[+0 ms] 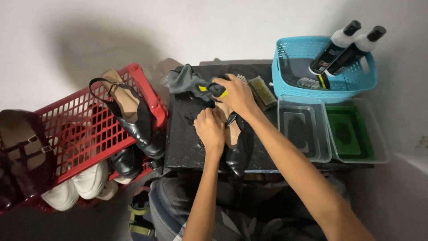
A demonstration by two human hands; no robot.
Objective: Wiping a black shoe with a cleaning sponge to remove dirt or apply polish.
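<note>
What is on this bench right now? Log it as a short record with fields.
left hand: pressed on a black shoe lying on the black table
right hand: gripping a grey and yellow cloth at the shoe's far end
brush: just right of the right hand
blue basket: holds two bottles
clear trays: two, the right one green inside
red crate: left of the table, holds black shoes; white shoes beneath it

Black shoe (pixel 236 154) heel end hidden under both grips, brown bag (pixel 22 151) beyond the left grip cut by frame edge
</note>
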